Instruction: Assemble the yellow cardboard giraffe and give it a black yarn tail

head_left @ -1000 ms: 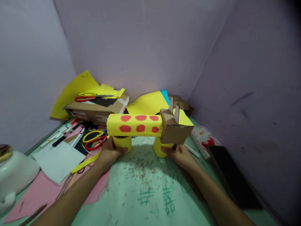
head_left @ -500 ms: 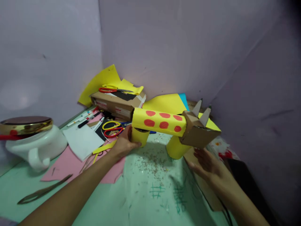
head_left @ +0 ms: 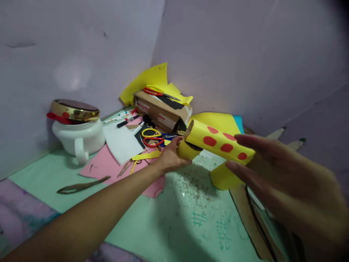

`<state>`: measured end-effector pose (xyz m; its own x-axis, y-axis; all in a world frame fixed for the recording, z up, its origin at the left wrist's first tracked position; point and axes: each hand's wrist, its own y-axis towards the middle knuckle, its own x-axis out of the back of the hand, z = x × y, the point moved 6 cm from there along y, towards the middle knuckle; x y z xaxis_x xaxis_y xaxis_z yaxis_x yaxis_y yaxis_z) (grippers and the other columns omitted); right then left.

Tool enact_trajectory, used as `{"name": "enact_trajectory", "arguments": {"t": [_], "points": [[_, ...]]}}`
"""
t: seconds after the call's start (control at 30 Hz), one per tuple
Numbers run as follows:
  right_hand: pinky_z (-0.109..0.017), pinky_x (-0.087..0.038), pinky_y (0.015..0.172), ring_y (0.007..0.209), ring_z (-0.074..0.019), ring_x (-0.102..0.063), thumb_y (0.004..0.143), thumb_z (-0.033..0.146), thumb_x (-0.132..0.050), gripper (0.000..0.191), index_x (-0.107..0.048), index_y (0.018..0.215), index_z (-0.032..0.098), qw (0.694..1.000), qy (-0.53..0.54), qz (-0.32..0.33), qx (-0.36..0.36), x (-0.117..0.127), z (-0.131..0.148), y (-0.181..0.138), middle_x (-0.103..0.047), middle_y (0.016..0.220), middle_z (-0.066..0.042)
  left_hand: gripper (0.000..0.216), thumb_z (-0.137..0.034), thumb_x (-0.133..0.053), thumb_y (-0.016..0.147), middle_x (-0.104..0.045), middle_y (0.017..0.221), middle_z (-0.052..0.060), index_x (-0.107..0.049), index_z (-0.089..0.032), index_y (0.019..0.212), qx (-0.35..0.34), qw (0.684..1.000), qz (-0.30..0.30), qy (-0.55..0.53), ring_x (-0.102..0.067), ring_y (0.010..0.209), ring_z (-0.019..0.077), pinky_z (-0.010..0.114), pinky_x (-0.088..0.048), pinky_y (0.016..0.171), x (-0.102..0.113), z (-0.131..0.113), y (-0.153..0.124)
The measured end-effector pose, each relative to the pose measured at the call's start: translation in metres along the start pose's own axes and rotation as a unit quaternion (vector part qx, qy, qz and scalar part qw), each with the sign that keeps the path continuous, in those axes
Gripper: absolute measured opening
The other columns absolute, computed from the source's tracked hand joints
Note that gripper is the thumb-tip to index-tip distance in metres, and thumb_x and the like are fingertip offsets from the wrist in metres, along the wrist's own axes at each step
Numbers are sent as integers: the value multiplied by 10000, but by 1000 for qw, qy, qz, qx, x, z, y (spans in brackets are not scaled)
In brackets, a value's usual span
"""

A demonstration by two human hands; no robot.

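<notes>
Betw. L hand (head_left: 174,157) & R hand (head_left: 289,174): red-spotted tube (head_left: 219,139) sits atop yellow rolls (head_left: 188,150); colouring looks done, anything left unclear from here. L fingers clamped on one roll; R fingers apart by tube, contact unclear.

The person's two hands (head_left: 172,156) show, with one yellow tube (head_left: 200,134) bearing five visible red spots (head_left: 209,141), two yellow cylinders (head_left: 188,151), two pairs of scissors (head_left: 152,141), one far cardboard box (head_left: 155,111) and, left, one white mug (head_left: 79,136).
</notes>
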<state>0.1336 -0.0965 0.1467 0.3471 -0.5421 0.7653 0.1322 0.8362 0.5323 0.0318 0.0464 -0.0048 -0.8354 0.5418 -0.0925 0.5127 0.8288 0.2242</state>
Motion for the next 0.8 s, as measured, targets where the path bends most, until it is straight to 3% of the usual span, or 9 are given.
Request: {"name": "enact_trajectory", "arguments": {"t": [0.07, 0.17, 0.3, 0.53, 0.8], "points": [[-445, -542, 716, 860, -292, -642, 713, 551, -649, 571, -538, 1193, 262, 998, -50, 9, 37, -14, 3, 23, -643, 1093, -94, 763, -214, -782, 517, -624, 1081, 86, -435, -181, 1197, -7, 1000, 0, 10, -600, 977, 265, 393, -488, 821, 1, -1, 1], [-468, -512, 748, 892, -313, -625, 650, 576, -683, 699, -511, 1228, 223, 986, -132, 68, 81, -40, -3, 46, -629, 1100, -121, 762, -220, -794, 496, -617, 1073, 83, -455, -169, 1176, -11, 1000, 5, 12, -588, 973, 266, 390, -476, 815, 1, -4, 3], [-448, -503, 758, 957, -338, -609, 637, 578, -683, 788, -457, 1292, 203, 970, -181, 142, 82, -65, -14, 60, -613, 1145, -148, 787, -210, -800, 481, -610, 1081, 106, -448, -129, 1180, -9, 1000, 18, -7, -581, 965, 257, 383, -469, 808, -4, -6, 7], [-371, -474, 588, 756, -293, -643, 703, 567, -610, 642, -535, 1215, 188, 964, -214, 135, 78, -70, -9, 66, -679, 911, -108, 663, -179, -765, 488, -645, 970, 79, -521, -135, 1103, -17, 999, 26, -18, -603, 826, 226, 346, -486, 677, -10, 0, 14], [-494, -493, 715, 893, -371, -625, 715, 552, -590, 686, -521, 1238, 113, 959, -230, 140, 85, -74, -6, 68, -656, 1025, -180, 555, -162, -728, 530, -658, 965, 69, -555, -154, 1057, -14, 1000, 15, -13, -603, 844, 235, 354, -483, 687, -8, -3, 10]]}}
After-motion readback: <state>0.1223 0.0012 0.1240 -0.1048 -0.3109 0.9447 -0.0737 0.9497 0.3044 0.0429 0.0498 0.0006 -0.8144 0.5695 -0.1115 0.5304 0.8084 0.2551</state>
